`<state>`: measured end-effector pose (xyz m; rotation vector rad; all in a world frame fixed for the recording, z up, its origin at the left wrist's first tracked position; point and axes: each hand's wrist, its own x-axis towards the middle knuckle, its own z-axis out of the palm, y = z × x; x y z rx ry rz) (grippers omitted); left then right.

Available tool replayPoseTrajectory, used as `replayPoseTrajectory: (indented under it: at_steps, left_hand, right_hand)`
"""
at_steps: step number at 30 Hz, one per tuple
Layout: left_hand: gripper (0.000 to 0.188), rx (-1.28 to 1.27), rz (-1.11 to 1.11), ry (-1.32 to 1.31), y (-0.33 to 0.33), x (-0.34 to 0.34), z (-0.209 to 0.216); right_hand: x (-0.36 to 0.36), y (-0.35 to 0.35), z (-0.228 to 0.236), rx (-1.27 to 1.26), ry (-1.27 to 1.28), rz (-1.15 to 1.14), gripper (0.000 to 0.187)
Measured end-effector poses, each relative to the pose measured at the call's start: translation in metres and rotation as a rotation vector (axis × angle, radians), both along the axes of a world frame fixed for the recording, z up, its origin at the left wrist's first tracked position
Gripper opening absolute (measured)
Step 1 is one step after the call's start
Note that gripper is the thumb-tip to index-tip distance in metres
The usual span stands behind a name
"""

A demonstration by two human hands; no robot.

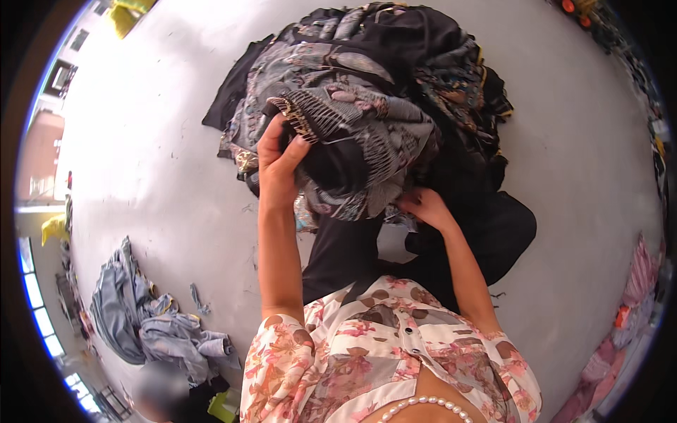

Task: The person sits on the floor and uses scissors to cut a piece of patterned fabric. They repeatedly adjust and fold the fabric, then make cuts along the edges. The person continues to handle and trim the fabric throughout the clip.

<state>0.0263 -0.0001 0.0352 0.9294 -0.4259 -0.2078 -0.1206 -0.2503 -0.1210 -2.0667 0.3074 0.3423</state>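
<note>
A big heap of dark and grey patterned garments [381, 77] lies on the pale floor in front of me. My left hand [278, 166] is raised and grips a grey patterned garment with a striped, fringed edge [338, 134], lifting it off the heap. My right hand [423, 206] reaches under the same bundle and pinches the cloth from below. Black cloth [486, 233] spreads beneath both hands, with a small pale grey patch [395, 243] on it.
A smaller pile of blue-grey clothes [151, 321] lies on the floor at the lower left, beside another person's blurred head [159, 388]. Pink cloth [638, 278] is stacked at the right edge. Pale floor [141, 141] surrounds the heap.
</note>
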Motion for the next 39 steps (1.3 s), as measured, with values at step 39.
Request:
replayPoseTrajectory:
  at_steps: [39]
  left_hand:
    - [0.015,0.516,0.207,-0.026,0.021,-0.077,-0.035]
  right_hand:
    - [0.093,0.100,0.152,-0.170,-0.798,0.009,0.032]
